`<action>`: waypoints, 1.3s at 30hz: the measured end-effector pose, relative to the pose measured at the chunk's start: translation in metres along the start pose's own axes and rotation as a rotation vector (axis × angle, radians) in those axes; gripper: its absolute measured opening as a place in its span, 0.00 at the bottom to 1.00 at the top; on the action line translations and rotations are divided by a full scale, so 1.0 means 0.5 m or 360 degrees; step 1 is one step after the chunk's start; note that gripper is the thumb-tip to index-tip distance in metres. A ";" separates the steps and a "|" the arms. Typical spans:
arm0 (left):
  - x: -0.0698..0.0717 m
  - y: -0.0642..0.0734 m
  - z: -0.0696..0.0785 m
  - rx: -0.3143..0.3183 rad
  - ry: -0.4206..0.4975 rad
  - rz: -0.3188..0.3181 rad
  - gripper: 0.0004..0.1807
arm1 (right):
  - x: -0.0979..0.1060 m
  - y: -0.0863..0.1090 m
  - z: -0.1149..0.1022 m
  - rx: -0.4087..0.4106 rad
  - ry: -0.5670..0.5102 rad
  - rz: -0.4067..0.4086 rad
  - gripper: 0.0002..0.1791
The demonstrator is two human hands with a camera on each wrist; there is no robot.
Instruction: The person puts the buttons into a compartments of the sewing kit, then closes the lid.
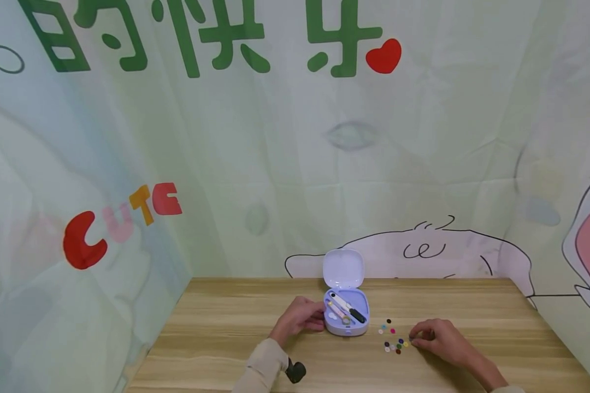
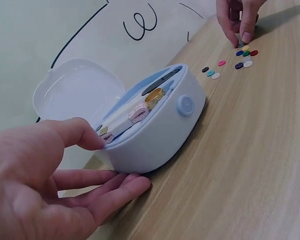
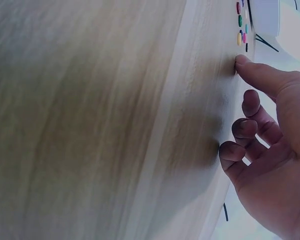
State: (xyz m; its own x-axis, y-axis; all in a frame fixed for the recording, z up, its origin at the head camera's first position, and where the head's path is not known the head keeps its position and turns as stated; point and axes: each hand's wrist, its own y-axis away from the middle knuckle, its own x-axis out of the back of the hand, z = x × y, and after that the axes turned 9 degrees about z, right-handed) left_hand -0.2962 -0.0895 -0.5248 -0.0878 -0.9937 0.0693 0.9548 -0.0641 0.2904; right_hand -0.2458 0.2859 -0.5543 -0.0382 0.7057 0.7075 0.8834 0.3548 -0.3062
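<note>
A pale lilac sewing case point(image 1: 346, 330) stands on the table with its lid point(image 1: 343, 267) up. My left hand point(image 1: 301, 315) holds its left side, thumb at the rim and fingers low against the base. Inside lie a black-handled tool point(image 1: 357, 315), a gold thimble point(image 2: 154, 98) and a folded, printed tape point(image 2: 138, 113). To the right of the case, my right hand point(image 1: 442, 341) pinches a small greyish button point(image 2: 241, 44) down at the tabletop, between thumb and index finger. In the right wrist view the other fingers point(image 3: 244, 129) are curled loosely.
Several small buttons in mixed colours lie between the case and my right hand, among them a pink one point(image 1: 393, 331), a black one point(image 1: 388, 321) and a dark red one point(image 1: 398, 352). Behind the wooden table point(image 1: 236, 305) hangs a printed cloth backdrop point(image 1: 255, 180).
</note>
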 end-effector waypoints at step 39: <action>-0.011 -0.002 0.001 -0.0037 -0.0086 0.0055 0.13 | 0.003 -0.023 -0.018 -0.0181 -0.0226 -0.0308 0.08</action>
State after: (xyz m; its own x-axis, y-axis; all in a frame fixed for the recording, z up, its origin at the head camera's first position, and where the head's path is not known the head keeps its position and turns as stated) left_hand -0.2967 -0.0841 -0.5249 -0.0691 -0.9890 0.1306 0.9639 -0.0324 0.2644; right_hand -0.2519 0.2774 -0.5440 -0.2698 0.7133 0.6469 0.8996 0.4262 -0.0948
